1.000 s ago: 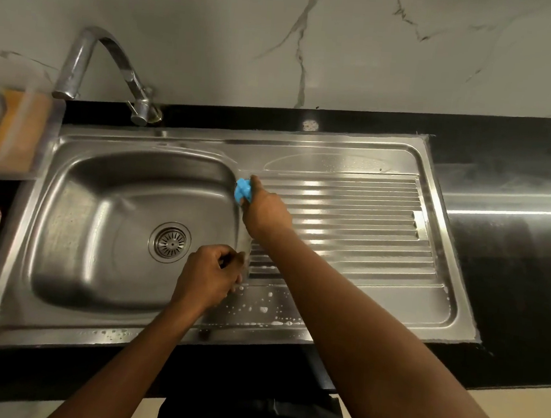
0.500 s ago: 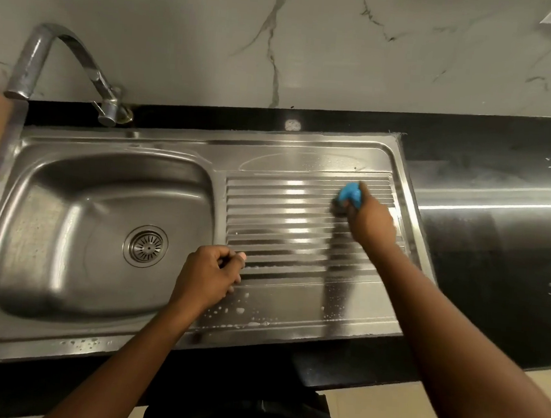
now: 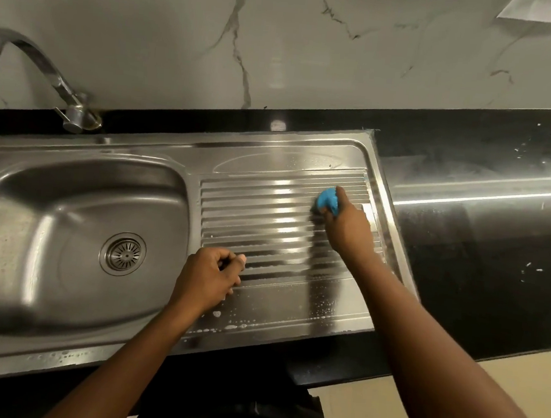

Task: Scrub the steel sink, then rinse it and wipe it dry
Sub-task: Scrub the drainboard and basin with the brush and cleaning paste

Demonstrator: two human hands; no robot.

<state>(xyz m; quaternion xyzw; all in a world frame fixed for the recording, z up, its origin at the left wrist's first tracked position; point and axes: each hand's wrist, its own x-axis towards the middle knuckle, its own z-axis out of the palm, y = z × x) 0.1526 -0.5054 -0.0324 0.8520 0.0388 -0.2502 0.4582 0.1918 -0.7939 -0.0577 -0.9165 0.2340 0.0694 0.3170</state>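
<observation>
Right hand (image 3: 345,228) grips blue scrubber (image 3: 328,199) — on sink's (image 3: 257,327) drainboard.

Sink (image 3: 272,152): bare steel, no stamp or brand legible.
Blue scrubber (image 3: 328,200): no lettering to read.
Tap (image 3: 75,118): no mark showing.
White sheet (image 3: 544,10), top right corner: nothing legible there either.

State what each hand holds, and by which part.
Right hand grips the blue scrubber by its near end; left hand: a fist, nothing visible inside.

Basin (image 3: 33,221) open; tap (image 3: 40,58) overhangs its far-left corner
</observation>
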